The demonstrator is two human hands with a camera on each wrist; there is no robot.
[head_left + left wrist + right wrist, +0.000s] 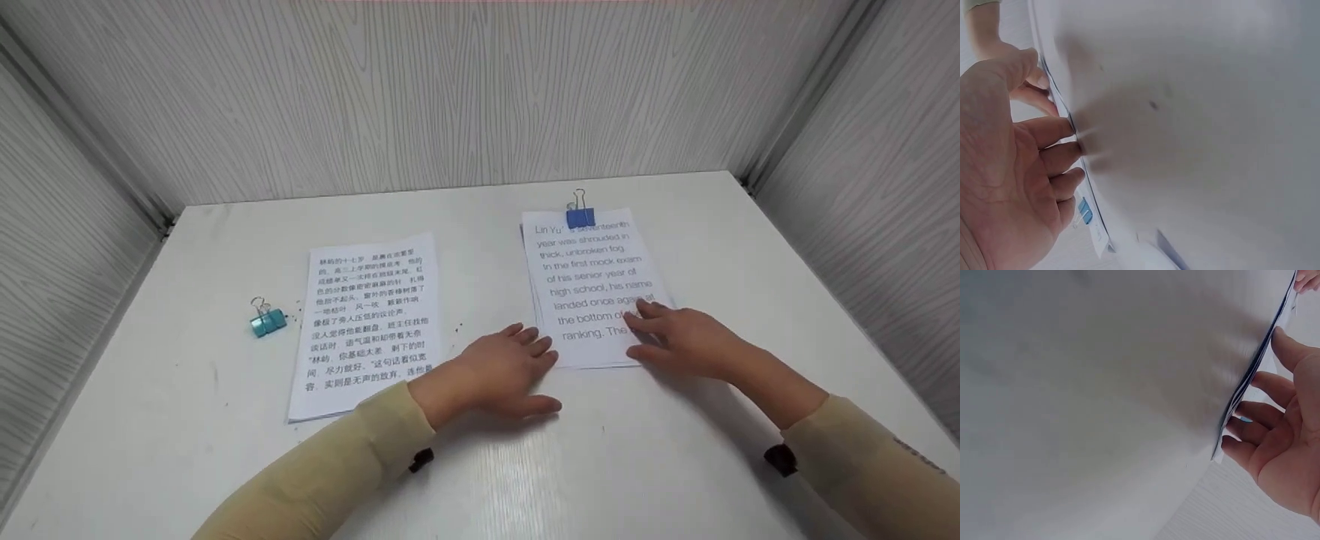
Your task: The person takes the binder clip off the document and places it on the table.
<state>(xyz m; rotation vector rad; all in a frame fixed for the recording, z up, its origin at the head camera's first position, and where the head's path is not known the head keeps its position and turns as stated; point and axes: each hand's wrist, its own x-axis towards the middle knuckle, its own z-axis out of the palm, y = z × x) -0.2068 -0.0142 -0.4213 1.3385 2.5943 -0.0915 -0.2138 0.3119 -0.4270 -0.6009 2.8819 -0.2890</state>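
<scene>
By one table point(480, 217), two paper stacks point(367, 322) and two clips point(580, 218) are being supported. The right stack point(589, 274) is being touched by two hands point(499, 371), fingers relaxed.

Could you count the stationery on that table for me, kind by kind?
Paper stacks: 2, the Chinese-text stack and the English-text stack
Binder clips: 2, the teal clip and the blue clip
Total: 4

Pale wood-grain walls point(465, 97) border a white table point(600, 480).
</scene>
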